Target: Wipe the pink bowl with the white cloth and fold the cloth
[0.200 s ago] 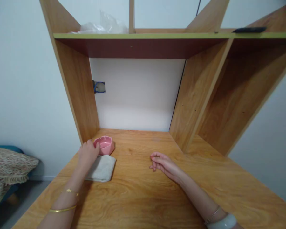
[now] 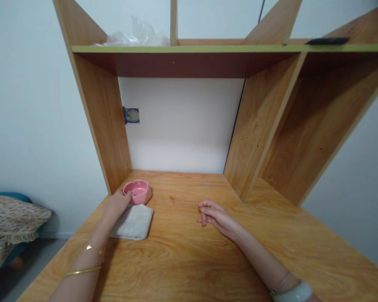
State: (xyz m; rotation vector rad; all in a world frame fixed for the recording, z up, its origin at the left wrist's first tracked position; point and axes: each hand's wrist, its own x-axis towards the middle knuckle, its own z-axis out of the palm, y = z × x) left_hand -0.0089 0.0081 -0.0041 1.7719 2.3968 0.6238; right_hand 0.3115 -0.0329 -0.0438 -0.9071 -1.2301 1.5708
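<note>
One pink bowl (image 2: 142,197) touches the left hand (image 2: 117,204), beside a folded cloth (image 2: 135,222).

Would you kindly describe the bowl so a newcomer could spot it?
On the wooden desk, look toward the back left corner. Just behind the folded cloth, touching the left hand, sits the bowl: pink and angular, unlike the flat, pale cloth.

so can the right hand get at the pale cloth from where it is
Likely yes: nothing visible stands on the desktop between the right hand and the right edge of the pale cloth. In this view, the left wrist overlaps only its left side.
</note>
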